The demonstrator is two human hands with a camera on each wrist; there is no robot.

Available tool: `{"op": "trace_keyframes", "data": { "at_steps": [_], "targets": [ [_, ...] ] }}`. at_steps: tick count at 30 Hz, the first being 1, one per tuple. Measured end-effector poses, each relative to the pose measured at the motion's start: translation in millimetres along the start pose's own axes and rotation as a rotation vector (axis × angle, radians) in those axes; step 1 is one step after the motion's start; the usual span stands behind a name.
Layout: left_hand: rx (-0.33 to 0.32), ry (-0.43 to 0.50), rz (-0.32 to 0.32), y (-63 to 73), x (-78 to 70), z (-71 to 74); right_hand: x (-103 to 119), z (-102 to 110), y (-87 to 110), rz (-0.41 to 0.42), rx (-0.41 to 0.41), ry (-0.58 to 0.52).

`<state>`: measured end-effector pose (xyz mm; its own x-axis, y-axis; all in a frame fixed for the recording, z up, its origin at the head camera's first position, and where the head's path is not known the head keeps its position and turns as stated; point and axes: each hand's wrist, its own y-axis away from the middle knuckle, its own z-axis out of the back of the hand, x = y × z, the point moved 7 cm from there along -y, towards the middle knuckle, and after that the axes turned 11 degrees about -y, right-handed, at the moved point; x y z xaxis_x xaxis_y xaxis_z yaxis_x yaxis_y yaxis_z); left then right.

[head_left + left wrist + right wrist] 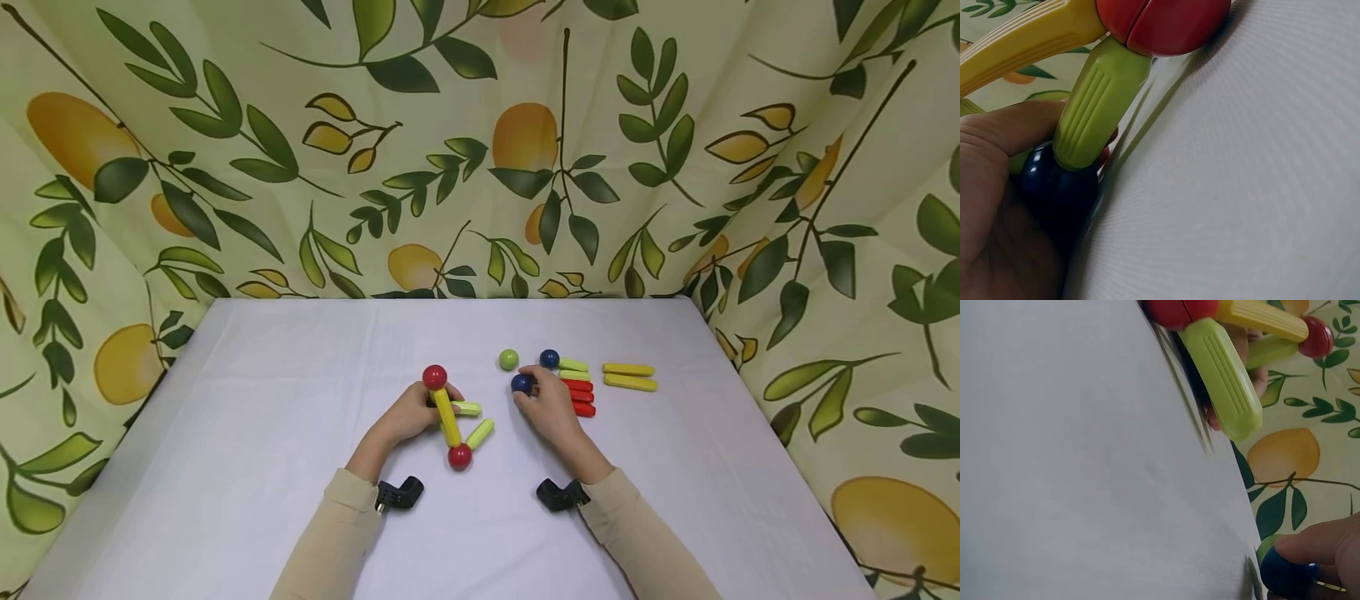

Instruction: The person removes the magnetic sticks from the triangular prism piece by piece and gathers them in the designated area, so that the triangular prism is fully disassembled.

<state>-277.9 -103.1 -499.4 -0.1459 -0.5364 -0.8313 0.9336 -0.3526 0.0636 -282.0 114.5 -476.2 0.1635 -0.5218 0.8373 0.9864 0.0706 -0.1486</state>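
My left hand point(405, 414) grips a stick-and-ball construction near the middle of the table. A yellow rod point(447, 421) joins its upper red ball point(434, 377) to a lower red ball point(460, 457). From the lower ball a light green rod point(481, 435) slants off with its far end free. The left wrist view shows a blue ball point(1060, 187) against the palm, joined to the red one by another green rod point(1100, 103). Between thumb and fingers, my right hand point(553, 412) pinches a second blue ball point(522, 383); part of it is hidden by the fingers.
Behind the right hand are a light green ball point(508, 359) and another blue ball point(549, 358). Short green rods point(574, 365) and several red rods point(582, 397) lie beside that hand. Two yellow rods point(628, 369) lie farther right. A patterned curtain point(450, 208) surrounds the white table point(262, 467).
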Motion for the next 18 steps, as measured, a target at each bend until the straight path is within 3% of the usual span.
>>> {"op": "trace_keyframes", "data": {
  "at_steps": [11,18],
  "targets": [
    [0.032,-0.029,-0.012,16.6,-33.3,8.0,-3.5,-4.1,-11.2,0.012,0.002,0.098],
    [0.008,-0.010,-0.004,3.1,-7.9,1.2,-3.7,-2.9,-11.5,-0.012,0.010,0.104]
  ]
}}
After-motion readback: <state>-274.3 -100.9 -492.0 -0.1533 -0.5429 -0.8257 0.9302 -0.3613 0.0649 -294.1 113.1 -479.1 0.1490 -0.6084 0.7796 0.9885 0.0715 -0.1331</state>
